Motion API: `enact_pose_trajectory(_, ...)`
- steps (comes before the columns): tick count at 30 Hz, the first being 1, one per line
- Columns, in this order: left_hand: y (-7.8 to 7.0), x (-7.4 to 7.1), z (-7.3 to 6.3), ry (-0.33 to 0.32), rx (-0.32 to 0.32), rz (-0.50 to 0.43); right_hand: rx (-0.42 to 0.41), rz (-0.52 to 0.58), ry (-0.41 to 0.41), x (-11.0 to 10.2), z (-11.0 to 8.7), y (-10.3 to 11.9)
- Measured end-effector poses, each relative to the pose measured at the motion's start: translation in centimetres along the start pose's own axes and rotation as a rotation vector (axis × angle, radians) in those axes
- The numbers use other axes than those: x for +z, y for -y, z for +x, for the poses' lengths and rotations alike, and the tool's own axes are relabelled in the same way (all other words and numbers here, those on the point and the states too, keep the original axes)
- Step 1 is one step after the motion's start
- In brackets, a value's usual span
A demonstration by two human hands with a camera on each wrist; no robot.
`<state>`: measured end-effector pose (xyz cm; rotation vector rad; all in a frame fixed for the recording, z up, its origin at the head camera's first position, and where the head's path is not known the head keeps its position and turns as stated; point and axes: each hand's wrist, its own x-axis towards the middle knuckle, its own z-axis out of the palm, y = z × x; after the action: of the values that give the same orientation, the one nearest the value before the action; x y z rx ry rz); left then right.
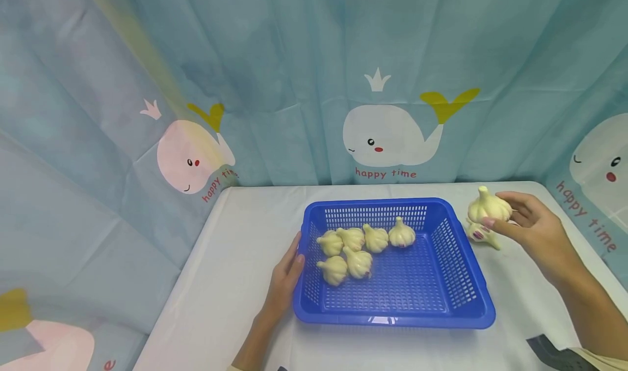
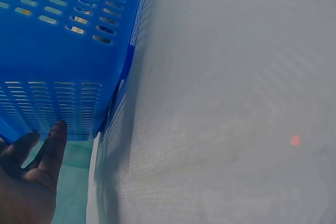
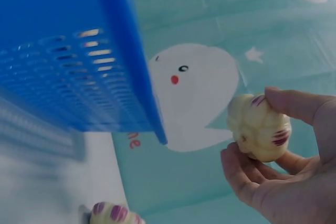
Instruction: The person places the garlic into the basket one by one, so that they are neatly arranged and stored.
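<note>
Thumb and fingers of my right hand [image 1: 537, 226] grip a garlic bulb [image 1: 489, 206], raised just outside the right rim of a blue plastic basket [image 1: 392, 320]. The right wrist view shows purple streaks on this held bulb [image 3: 260, 128]. Beneath it, a second garlic bulb [image 1: 483, 236] lies on the table, partly hidden. Several pale garlic bulbs [image 1: 376, 238] sit inside the basket, grouped toward its left and back. My left hand [image 1: 284, 278] rests its fingers against the basket's left side; in the left wrist view its fingers [image 2: 52, 153] are extended by the slotted wall.
The basket stands on a table with a white cloth [image 1: 235, 262]. A teal curtain [image 1: 294, 60] with printed whales hangs behind the table's back edge and along its sides. A dark strap [image 1: 559, 354] shows near the right wrist.
</note>
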<state>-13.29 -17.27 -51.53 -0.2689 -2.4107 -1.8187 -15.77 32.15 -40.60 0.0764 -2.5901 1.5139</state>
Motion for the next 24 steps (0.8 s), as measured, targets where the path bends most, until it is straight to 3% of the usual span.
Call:
enact_pose_trajectory(11,0.0,0.1,0.0,-0.004,-0.01,-0.002,-0.032,-0.006,-0.015,0.8,0.4,2.1)
enact_pose_trajectory(24,0.1,0.1,0.1,-0.012,-0.012,-0.007,-0.106,0.061,0.011,1.7,1.3,3.7)
